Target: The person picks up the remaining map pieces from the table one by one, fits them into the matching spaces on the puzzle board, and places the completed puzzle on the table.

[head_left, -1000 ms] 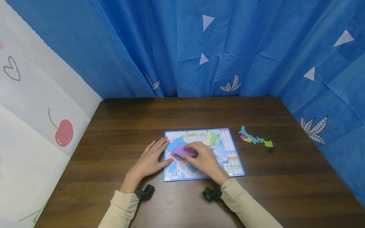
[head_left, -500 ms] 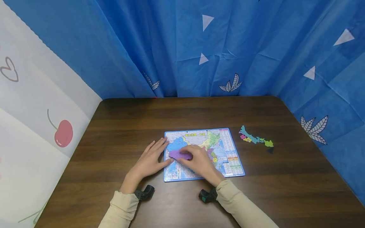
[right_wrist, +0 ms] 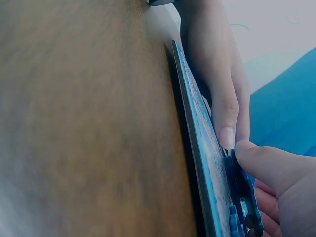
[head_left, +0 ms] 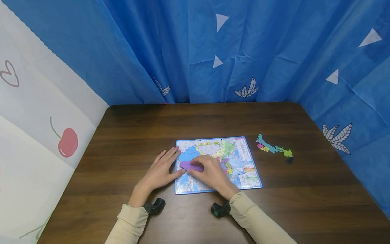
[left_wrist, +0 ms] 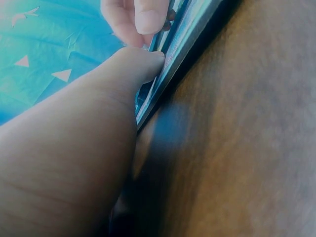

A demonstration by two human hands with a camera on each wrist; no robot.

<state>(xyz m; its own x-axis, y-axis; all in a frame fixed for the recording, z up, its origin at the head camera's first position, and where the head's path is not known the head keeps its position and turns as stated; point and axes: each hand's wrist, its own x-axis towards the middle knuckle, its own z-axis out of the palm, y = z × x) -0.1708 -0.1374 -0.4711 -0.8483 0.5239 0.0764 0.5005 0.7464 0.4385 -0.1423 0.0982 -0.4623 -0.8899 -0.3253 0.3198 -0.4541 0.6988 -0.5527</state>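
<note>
"Head view first: we have the left hand (head_left: 163,172) spread wide, fingers straight over the left edge of the map board (head_left: 210,149), presumably to keep it from sliding."

"And the right hand (head_left: 213,173)?"

"Pinching the purple piece (head_left: 187,165) by its right end, over the board's left part just below the blue region (head_left: 188,154); likely so we can see the outline's far tip."

"The loose pieces (head_left: 269,146) sit right of the board (a tidy little reserve!), perhaps to leave us working room."

"Over to the left wrist: the left thumb bears on the board's near edge, but we can't make out the purple piece."

"Right wrist now: thumb and fingers clasp the piece, edge-on and dark. Is it touching the board?"

"We can't tell."
</note>
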